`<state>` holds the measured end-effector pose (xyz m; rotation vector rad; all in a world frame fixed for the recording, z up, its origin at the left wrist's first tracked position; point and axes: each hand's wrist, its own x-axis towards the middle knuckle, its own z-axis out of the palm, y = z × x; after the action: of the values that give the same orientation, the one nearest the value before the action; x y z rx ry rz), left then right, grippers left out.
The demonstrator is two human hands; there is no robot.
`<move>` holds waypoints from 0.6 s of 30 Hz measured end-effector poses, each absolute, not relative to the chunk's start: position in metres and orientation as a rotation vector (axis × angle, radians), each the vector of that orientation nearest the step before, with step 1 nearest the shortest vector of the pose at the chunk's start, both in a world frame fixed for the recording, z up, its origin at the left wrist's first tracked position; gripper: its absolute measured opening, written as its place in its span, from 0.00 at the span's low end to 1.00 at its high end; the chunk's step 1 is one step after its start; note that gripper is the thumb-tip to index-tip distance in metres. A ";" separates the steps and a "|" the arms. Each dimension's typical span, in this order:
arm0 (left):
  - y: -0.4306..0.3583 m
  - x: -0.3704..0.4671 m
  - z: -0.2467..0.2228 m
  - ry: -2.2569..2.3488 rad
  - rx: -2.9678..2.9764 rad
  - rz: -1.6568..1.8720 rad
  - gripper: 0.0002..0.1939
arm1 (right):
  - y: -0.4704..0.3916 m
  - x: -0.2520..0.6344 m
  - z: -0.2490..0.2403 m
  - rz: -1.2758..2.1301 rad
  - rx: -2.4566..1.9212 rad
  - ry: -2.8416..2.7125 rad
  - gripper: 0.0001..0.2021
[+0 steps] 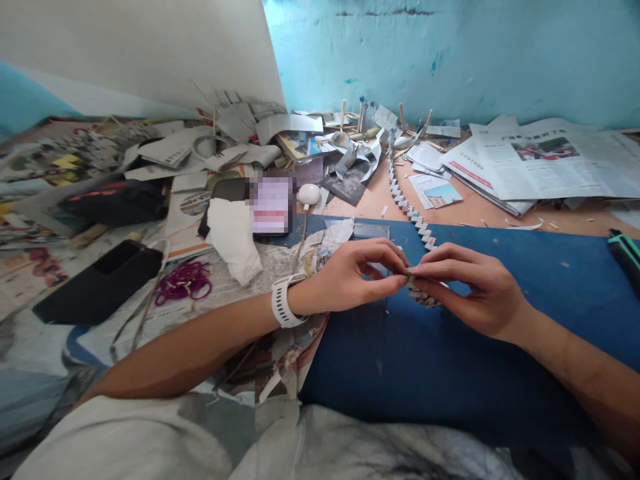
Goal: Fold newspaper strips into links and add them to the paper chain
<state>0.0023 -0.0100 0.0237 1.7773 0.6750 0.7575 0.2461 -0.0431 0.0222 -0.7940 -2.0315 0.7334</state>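
Note:
My left hand [353, 275] and my right hand [477, 290] meet above the blue cutting mat [370, 373], their fingertips pinched together. Between them is a small folded paper piece [411, 277], mostly covered by the fingers. Below it, partly behind my right fingers, shows a bunched section of woven paper [424, 299]. A zigzag chain of folded paper [413, 215] runs from the back of the desk down to my right hand. Whether the chain and the bunched section join is hidden by that hand.
Newspapers [560, 157] lie at the back right. A cutter knife [627, 250] with a green edge sits at the far right. To the left are a lit phone [271, 205], a white mouse-shaped device [309, 194], purple string [185, 283] and a black case [97, 283].

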 end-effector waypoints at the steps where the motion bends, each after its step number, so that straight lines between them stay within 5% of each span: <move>1: -0.009 0.002 0.024 0.678 1.770 0.752 0.07 | -0.043 0.246 0.023 0.737 -0.796 -2.035 0.15; 18: -0.008 0.003 0.019 0.549 1.746 0.730 0.03 | -0.048 0.244 0.018 0.952 -0.768 -2.066 0.16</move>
<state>0.0034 -0.0075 0.0187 1.7458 0.5489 0.7297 0.2445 -0.0483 0.0180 -0.7681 -2.0665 0.9524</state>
